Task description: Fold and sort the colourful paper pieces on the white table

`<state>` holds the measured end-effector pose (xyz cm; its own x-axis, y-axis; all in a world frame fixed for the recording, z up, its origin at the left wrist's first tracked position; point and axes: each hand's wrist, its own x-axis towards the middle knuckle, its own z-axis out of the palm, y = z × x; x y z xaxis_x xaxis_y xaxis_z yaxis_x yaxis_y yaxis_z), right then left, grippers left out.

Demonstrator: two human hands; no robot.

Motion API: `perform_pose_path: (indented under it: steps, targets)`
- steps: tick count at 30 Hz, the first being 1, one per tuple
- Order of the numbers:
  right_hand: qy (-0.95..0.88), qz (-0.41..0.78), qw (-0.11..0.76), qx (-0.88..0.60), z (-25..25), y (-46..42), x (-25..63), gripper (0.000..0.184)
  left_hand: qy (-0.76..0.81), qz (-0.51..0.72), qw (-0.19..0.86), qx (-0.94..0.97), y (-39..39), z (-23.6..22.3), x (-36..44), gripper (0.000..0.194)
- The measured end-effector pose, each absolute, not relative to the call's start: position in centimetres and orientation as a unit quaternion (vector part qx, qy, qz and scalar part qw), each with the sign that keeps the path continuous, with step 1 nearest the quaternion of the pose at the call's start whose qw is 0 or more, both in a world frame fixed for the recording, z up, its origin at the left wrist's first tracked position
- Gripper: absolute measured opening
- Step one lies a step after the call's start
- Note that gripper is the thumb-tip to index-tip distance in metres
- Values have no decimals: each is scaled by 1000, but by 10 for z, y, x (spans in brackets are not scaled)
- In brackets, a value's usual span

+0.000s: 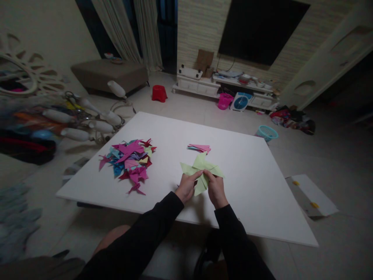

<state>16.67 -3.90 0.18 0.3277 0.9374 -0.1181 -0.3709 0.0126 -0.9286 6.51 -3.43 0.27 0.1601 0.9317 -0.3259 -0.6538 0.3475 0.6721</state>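
Note:
Both my hands hold a partly folded light green paper just above the white table. My left hand pinches its left side, and my right hand pinches its right side; the fingers of both are closed on the paper. The paper has pointed flaps sticking out left, right and upward. Beyond it lies a small stack of pink and teal paper sheets. To the left sits a pile of several folded paper figures in pink, blue and red.
Left of the table stands a lamp fixture with white bulbs amid clutter. On the floor are a red stool, a pink bucket, a teal basket and a sheet of paper. A TV hangs on the far wall.

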Motion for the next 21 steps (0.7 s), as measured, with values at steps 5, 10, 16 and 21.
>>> perform_pose_path:
  steps: [5,10,16,21]
  targets:
    - [-284,506,651,-489,-3,-33,168,34,354,540,738,196,-29,2,66,58]
    - [-287,506,653,-485,-1,-32,170,34,366,533,737,199,-27,-3,69,62]
    - [-289,505,660,-475,1,-37,170,34,347,541,739,204,-32,2,69,62]
    - [-287,501,663,-477,3,-40,168,37,353,544,736,195,-35,6,71,56]
